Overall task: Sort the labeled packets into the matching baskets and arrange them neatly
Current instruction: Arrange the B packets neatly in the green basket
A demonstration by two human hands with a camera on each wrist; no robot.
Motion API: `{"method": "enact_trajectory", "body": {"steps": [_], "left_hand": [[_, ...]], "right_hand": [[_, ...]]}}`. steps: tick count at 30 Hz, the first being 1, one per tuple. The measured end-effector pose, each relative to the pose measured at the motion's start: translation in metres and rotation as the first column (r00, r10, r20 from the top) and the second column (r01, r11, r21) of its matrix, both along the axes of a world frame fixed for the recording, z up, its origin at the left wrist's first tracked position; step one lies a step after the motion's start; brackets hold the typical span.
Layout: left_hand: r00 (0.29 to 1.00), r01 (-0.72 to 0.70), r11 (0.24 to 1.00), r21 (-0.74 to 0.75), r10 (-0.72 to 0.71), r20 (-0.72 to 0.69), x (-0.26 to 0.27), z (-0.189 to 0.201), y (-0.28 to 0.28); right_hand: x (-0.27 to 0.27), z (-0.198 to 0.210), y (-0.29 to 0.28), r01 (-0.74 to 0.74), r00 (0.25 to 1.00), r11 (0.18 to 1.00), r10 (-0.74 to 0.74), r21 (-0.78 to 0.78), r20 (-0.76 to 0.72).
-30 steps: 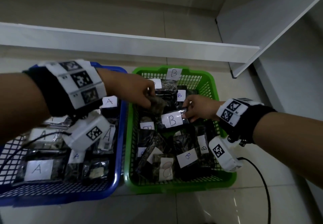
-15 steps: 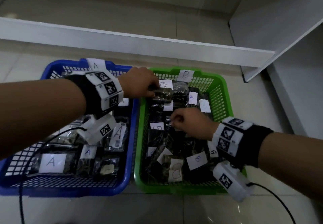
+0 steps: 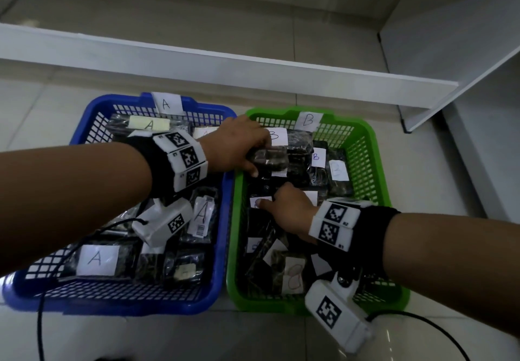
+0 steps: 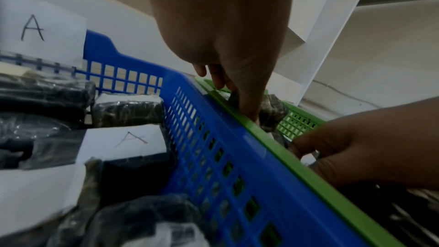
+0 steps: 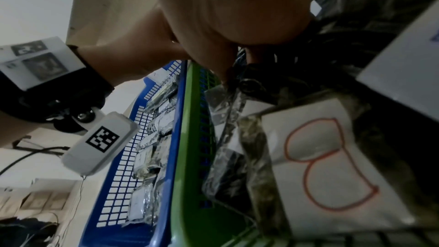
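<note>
Two baskets are set side by side on the tiled floor (image 3: 281,341): the blue basket (image 3: 222,220), tagged A, and the green basket (image 3: 374,169), tagged B, their rims touching. Each is filled with dark wrapped packets carrying paper labels of its own letter.

The left hand (image 3: 236,146) is reached across the blue rim into the far left corner of the green basket, where a dark packet (image 3: 270,158) is grasped between curled fingers and thumb. The right hand (image 3: 287,208) is pressed low among the B packets near the middle; its fingers are bent onto a labelled packet (image 3: 260,200), but whether this is pinched or only pushed cannot be told.

The held packet could probably snag on its crowded neighbours, and loose paper labels might be turned face down or peeled off as packets are shoved together.

Only the head view shows both baskets whole. The left wrist view reveals the fingertips (image 4: 249,114) dipping just past the green rim. The right wrist view gives a red-lettered B label (image 5: 327,164) close up.
</note>
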State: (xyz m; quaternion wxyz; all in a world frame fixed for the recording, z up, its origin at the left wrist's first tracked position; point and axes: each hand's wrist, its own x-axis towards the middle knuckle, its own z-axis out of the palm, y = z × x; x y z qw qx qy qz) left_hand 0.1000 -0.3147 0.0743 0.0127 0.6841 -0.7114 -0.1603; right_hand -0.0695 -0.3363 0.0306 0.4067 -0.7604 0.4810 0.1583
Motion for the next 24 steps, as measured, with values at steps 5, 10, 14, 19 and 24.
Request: {"method": "enact_trajectory", "body": {"steps": [5, 10, 14, 19, 24], "left_hand": [[0.994, 0.101, 0.994, -0.051, -0.103, -0.041, -0.002, -0.004, 0.005], [0.990, 0.067, 0.994, -0.081, -0.077, -0.120, -0.005, -0.007, 0.006], [0.976, 0.024, 0.999, -0.030, -0.030, -0.214, -0.005, -0.006, 0.004], [0.962, -0.020, 0.999, 0.050, 0.033, -0.271, 0.000, -0.003, -0.005], [0.907, -0.116, 0.985, 0.126, 0.157, -0.391, 0.002, 0.004, -0.011]], "right_hand": [[0.002, 0.007, -0.005, -0.006, 1.000, 0.996, 0.006, 0.090, 0.001], [-0.005, 0.015, -0.004, 0.038, 0.996, 0.990, -0.048, 0.136, 0.073], [-0.010, 0.025, -0.005, 0.057, 0.987, 0.985, -0.080, 0.160, 0.142], [-0.007, 0.039, -0.010, 0.032, 0.976, 0.968, -0.084, 0.248, 0.202], [-0.022, 0.039, -0.005, 0.120, 0.917, 0.965, -0.198, 0.233, 0.347]]}}
